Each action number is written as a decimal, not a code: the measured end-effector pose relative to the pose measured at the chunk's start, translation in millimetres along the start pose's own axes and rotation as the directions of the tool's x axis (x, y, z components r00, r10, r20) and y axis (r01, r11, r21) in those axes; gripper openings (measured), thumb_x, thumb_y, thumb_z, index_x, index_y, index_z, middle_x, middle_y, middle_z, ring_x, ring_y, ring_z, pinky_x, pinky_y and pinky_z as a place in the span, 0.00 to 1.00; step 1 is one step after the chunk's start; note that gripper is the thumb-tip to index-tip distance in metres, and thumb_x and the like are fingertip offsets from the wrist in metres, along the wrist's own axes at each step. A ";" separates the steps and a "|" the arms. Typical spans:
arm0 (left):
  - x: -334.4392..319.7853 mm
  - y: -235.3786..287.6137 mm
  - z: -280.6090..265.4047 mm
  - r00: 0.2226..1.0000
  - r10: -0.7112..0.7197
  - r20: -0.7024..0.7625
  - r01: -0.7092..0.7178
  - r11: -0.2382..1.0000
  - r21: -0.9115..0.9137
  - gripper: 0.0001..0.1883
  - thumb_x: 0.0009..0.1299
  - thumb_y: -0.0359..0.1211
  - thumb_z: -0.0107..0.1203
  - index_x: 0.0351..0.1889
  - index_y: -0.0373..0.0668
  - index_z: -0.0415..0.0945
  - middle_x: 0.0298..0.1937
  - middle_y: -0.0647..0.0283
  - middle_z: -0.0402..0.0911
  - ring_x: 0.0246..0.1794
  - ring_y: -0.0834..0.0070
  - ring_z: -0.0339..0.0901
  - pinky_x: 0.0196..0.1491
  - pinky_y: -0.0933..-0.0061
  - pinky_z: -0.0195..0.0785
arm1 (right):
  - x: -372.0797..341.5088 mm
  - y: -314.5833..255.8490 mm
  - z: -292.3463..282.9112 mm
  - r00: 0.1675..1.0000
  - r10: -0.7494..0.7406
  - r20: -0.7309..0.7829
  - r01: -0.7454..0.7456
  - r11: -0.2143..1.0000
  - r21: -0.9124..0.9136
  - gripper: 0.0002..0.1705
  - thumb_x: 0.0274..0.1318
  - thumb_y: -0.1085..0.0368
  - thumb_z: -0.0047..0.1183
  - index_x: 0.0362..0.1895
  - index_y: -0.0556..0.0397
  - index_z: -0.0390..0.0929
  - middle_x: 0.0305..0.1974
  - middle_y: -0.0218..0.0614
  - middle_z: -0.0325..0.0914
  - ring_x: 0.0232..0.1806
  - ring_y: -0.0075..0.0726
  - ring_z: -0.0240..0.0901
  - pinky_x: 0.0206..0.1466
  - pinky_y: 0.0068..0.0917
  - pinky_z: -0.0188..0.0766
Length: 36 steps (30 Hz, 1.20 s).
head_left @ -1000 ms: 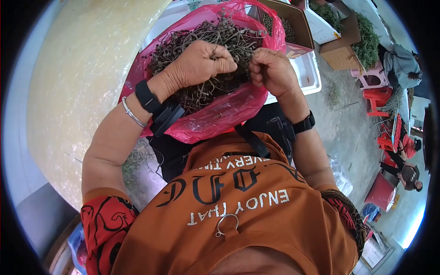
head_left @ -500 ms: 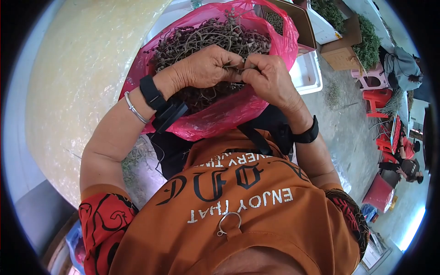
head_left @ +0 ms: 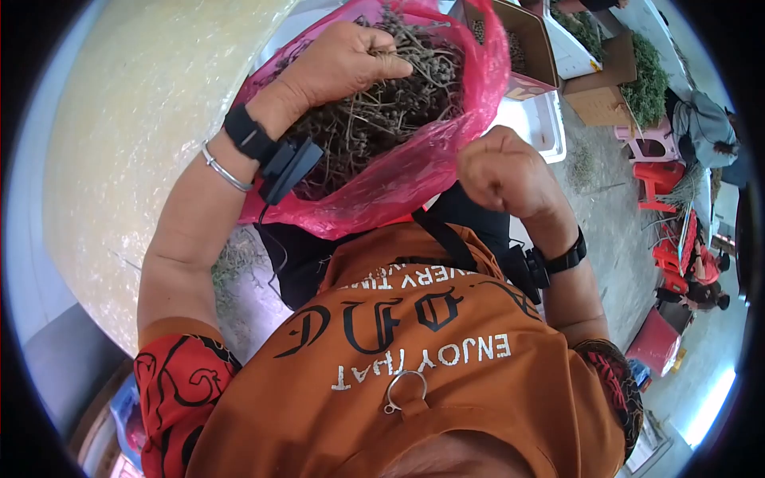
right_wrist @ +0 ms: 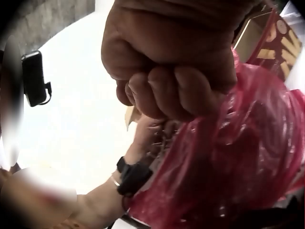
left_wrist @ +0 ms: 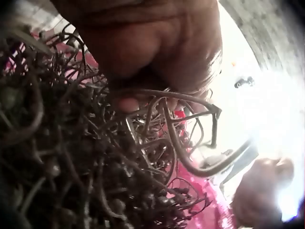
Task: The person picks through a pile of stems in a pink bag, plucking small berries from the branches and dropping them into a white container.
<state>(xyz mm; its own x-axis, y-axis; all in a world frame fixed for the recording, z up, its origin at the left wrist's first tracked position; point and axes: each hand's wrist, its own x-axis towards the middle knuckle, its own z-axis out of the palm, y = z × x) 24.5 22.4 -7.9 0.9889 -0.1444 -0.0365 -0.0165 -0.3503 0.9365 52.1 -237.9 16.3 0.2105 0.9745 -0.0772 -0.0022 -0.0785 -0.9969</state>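
Stems (head_left: 390,115) under left hand (head_left: 343,64), right hand (head_left: 510,171) now drawn away

The pink plastic bag (head_left: 414,174) is glossy round rough, matt stems (head_left: 374,119), with shiny, crinkled film (head_left: 135,151) at left, a smooth metal bangle (head_left: 225,176), matt cloth shirt (head_left: 494,398) near, dull cardboard box (head_left: 591,106) far right.

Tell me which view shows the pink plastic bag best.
The head view: it shows most of the pink plastic bag, including its open mouth and the stems inside. The right wrist view shows mainly its outside, up close; the left wrist view gives only pink patches among and beside the stems.
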 end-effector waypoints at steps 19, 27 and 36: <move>-9.8 4.3 14.7 0.992 0.015 0.122 0.004 0.989 -0.149 0.09 0.66 0.34 0.51 0.32 0.37 0.75 0.21 0.68 0.73 0.24 0.83 0.71 0.31 0.82 0.65 | 47.2 16.1 -2.6 0.766 -0.105 -0.634 -0.063 0.970 -0.236 0.10 0.55 0.63 0.49 0.29 0.59 0.72 0.22 0.28 0.69 0.22 0.22 0.61 0.24 0.20 0.59; -10.2 2.8 18.9 0.995 -0.001 0.097 0.007 0.998 -0.063 0.08 0.65 0.33 0.51 0.29 0.37 0.75 0.19 0.70 0.71 0.21 0.84 0.69 0.27 0.82 0.63 | 44.3 12.6 5.4 0.784 -0.136 -0.606 -0.211 0.860 -0.465 0.16 0.55 0.63 0.45 0.21 0.63 0.70 0.17 0.31 0.67 0.21 0.22 0.62 0.25 0.21 0.59; -7.2 -3.0 11.9 0.997 -0.047 0.062 0.064 0.943 -0.327 0.09 0.66 0.35 0.52 0.33 0.37 0.77 0.19 0.70 0.71 0.19 0.83 0.67 0.24 0.81 0.63 | 10.1 -16.9 -3.1 0.864 -0.078 -0.497 0.144 0.985 0.096 0.08 0.51 0.70 0.40 0.28 0.60 0.71 0.17 0.28 0.63 0.18 0.21 0.57 0.19 0.19 0.53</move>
<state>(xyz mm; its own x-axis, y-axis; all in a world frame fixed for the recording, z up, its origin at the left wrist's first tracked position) 15.6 13.4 -14.6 0.9775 -0.1847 -0.1016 0.0964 -0.0373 0.9946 57.3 -227.3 32.4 0.6678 0.7441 0.0184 -0.0654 0.0833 -0.9944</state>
